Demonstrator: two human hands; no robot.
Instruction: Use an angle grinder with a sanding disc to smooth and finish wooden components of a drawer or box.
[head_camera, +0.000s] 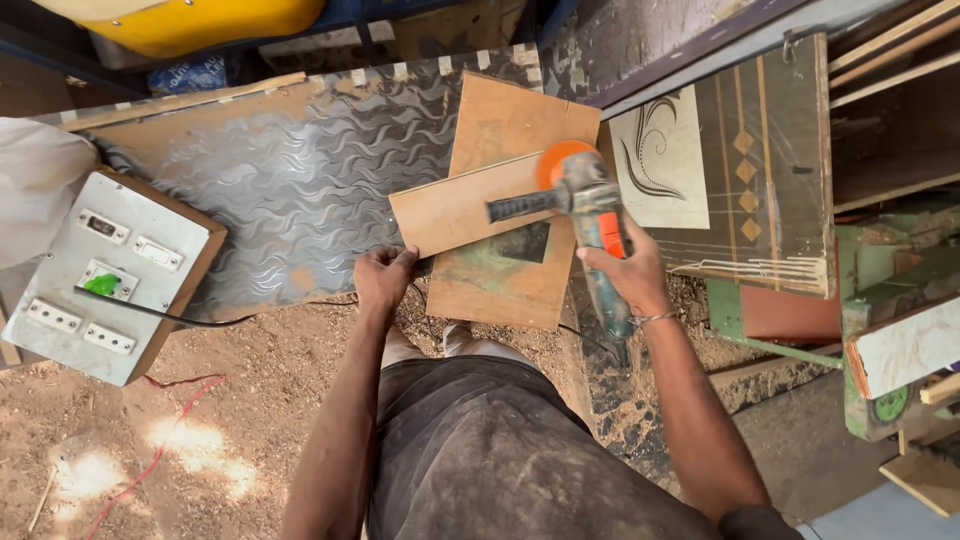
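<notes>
At the far left of the frame sits a grey switch box (105, 275) with white sockets and a green plug, and a black wire (150, 312) runs out of it across the sandy floor (230, 400), where a thin red wire (160, 440) also lies. Next to the box is a big sheet (290, 170) with a wavy silver pattern, lying flat like a table top. In the middle of the frame a small board (455, 205) lies on a bigger brown board (510, 270), and both rest on the sheet's right end. The left hand (383, 275) has its fingers curled tight on the near left corner of the small board, pinning it down. The board looks stiff, flat and light, so it could slide if not pressed; the bare left edge, away from the disc, looks like the safe place to hold. Just right of it is a grinder (590, 215) with an orange disc (560, 160) at the small board's right end. The right hand (625, 270) is wrapped closed around the grinder's body. The tool looks heavy and hard. At the right side of the frame lies a dark panel (770, 170) with gold diamonds and a white swirl, and past it a green bench (890, 280) at the far right
</notes>
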